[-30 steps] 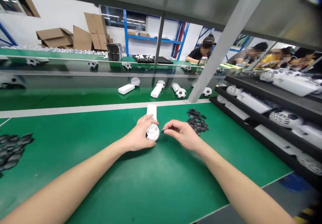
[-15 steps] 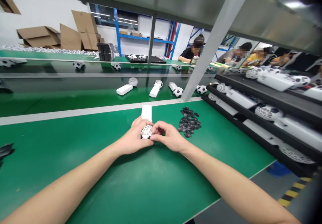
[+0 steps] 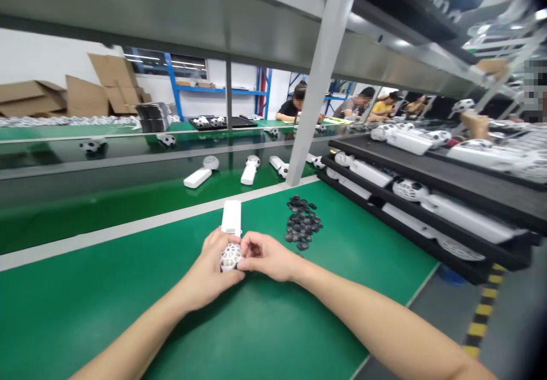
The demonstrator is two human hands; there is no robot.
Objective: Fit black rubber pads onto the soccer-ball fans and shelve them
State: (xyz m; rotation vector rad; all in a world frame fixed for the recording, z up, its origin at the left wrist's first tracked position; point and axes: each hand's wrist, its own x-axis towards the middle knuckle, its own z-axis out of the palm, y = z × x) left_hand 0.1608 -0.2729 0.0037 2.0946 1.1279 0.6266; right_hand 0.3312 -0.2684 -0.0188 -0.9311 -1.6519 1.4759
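Note:
A white device with a ball-shaped lattice head [image 3: 231, 256] and a flat white body [image 3: 231, 217] lies on the green table [image 3: 256, 323]. My left hand [image 3: 211, 266] is wrapped around the left side of the ball head. At its right side, the thumb and fingers of my right hand [image 3: 267, 256] are pinched against the head; whatever is between them is too small to make out. Black patches show at the head's lower edge. To the right of my right hand lies a loose pile of small black pieces [image 3: 303, 220].
Stacked black trays [image 3: 397, 197] with white devices stand at the right. A metal post [image 3: 318, 78] rises behind the black pieces. Several ball-headed devices, one a white device [image 3: 198, 178], lie on the conveyor beyond. People sit working across from me.
The view has turned to the right, so the scene sits further left and lower. Both hands stay at the ball head, with little change in their grip.

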